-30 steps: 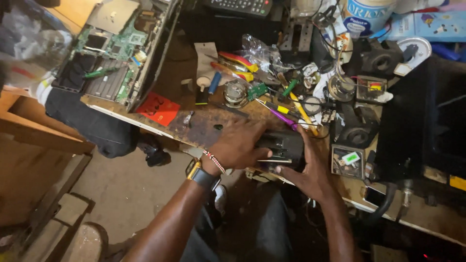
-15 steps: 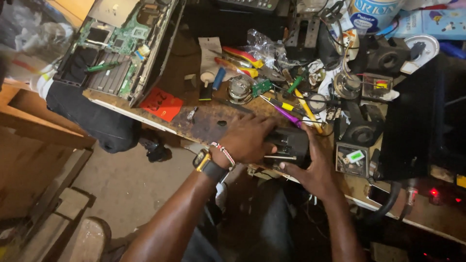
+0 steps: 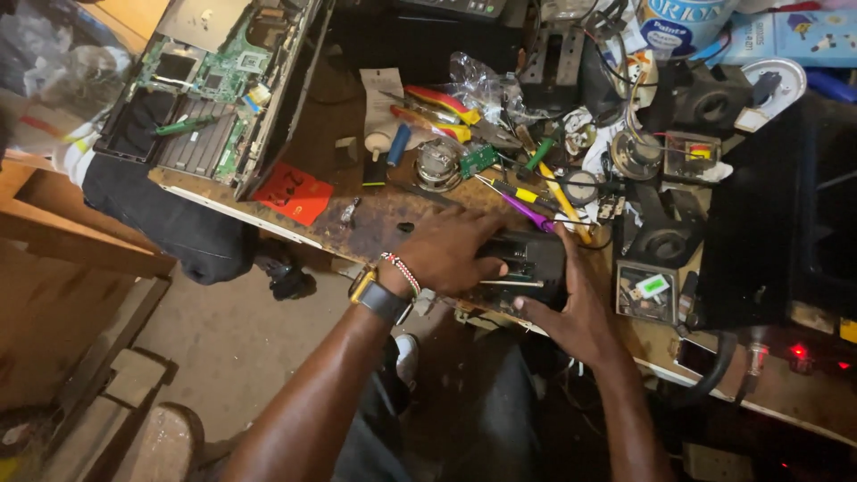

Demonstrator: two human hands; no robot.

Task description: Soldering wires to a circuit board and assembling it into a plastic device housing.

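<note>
**Both hands gripping a black device at a cluttered bench**

A worn wooden workbench point(image 3: 375, 228) is spanning the frame's middle. At centre, the left hand point(image 3: 446, 254) and right hand point(image 3: 571, 308) are clasping a boxy black plastic device point(image 3: 527, 268). An opened laptop point(image 3: 214, 80) is lying upper left.

My left hand point(image 3: 451, 253) lies palm down, fingers curled forward, a watch and beaded band on its wrist. My right hand point(image 3: 571, 303) is turned on edge, thumb up, fingers wrapped underneath. Both forearms angle inward from below.
</note>
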